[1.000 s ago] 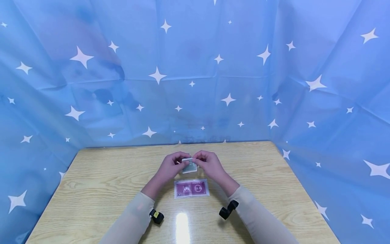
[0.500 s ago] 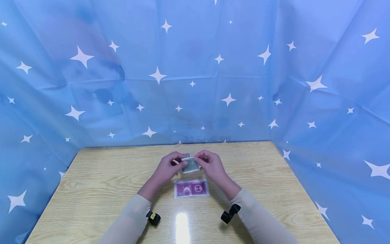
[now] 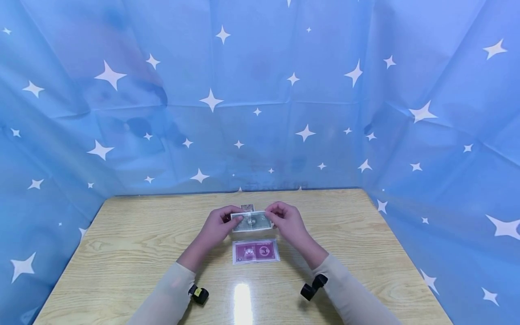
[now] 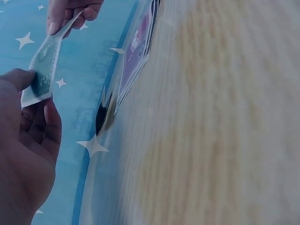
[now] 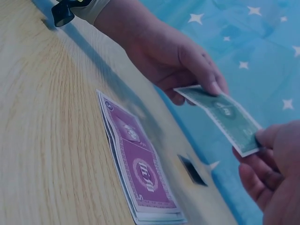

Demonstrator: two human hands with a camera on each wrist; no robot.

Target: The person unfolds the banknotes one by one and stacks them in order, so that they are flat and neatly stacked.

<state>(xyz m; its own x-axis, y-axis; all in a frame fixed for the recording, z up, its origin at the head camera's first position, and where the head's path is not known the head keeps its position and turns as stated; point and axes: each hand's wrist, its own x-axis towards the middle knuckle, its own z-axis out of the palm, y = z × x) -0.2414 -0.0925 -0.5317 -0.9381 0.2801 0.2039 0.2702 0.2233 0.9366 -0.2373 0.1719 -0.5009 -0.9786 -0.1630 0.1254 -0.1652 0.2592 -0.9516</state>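
Observation:
Stretched out between both hands, above the table, is a green banknote [image 3: 253, 222] with a crease across its middle. My left hand [image 3: 215, 228] pinches its left end between thumb and fingers. The opposite end is pinched by my right hand [image 3: 287, 222]. In the right wrist view, the green banknote [image 5: 227, 115] bends slightly at the crease. A small pile of paper notes with a purple banknote [image 3: 256, 251] on top lies flat on the table, closer to the person. Beyond the green banknote, a small dark folded piece [image 3: 247, 207], perhaps another note, is partly covered.
The wood-grain table [image 3: 134, 257] ends at a blue curtain [image 3: 260, 149] with white stars. A bright reflection shows on the table's near part. Black cameras sit on both wrists.
The green banknote, folded in half earlier, has been opened out to full length. My hands have moved apart, left hand leftward and right hand rightward. The purple pile stays put.

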